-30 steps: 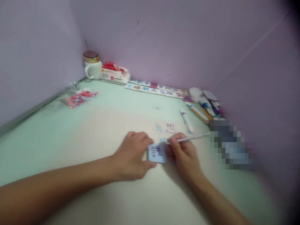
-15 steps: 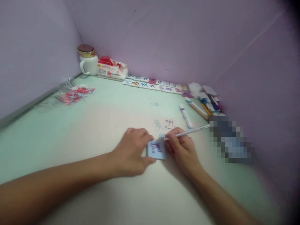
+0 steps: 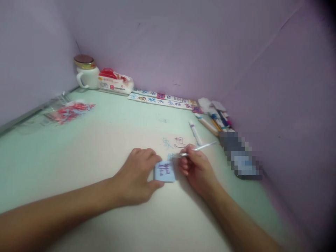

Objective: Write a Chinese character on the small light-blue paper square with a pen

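Note:
A small pale-blue square block with purple character strokes on its top lies on the white work surface. My left hand grips it by its left side, fingers at the far edge and thumb at the near edge. Just to the right, my right hand pinches a slim silvery pen-shaped tool. The tool's left end is close to the block's far right corner, apart from it; its exact tip is blurred. Beyond the block, blue and purple characters are written on the surface.
Several character tiles line the back wall beside a tissue pack and a lidded white mug. Red and blue scraps lie at left on clear plastic. On the right are a marker, more pens and a pixelated phone-like object.
The whole view has shifted, so things sit further left. My right hand has drawn the tool slightly away from the block and tilted it. My left hand keeps its hold.

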Available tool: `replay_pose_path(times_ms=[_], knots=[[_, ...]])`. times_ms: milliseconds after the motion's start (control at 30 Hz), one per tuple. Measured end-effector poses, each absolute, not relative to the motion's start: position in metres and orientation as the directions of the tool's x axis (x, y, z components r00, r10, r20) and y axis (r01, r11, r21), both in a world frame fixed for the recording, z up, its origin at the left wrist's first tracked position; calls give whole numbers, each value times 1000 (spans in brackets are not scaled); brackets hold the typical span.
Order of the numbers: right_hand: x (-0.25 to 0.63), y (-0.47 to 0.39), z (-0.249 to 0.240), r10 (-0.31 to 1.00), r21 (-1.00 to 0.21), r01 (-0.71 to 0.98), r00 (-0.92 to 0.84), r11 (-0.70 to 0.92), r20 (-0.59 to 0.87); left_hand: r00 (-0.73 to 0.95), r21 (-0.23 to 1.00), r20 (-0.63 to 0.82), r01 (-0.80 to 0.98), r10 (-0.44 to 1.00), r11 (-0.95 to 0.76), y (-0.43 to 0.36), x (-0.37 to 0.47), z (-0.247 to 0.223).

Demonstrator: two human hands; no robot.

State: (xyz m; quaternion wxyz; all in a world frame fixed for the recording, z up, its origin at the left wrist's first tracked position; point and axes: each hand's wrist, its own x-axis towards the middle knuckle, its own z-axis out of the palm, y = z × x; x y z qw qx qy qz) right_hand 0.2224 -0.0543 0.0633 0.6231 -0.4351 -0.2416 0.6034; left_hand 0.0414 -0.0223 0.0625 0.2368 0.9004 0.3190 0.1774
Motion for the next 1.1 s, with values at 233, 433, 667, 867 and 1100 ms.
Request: replay_pose_path(times_ms=[233,433,667,867,1100], knots=[[224,-57,55,966,-883,-461,175,-90,-190,735,541,169,488,657,-685,-22,41,63],[223,-65,46,992,-998,-45,120,40,34,746,530,148,495,650,-688,-23,40,63],[224,-65,41,995,-997,62,88,42,47,708,516,164,532,687,-672,-23,40,62],[222,-65,41,985,-945,307,84,117,149,709,494,145,552,690,-671,-23,41,63],[220,-65,47,983,-904,403,48,142,175,712,485,137,558,688,-674,-24,41,64]])
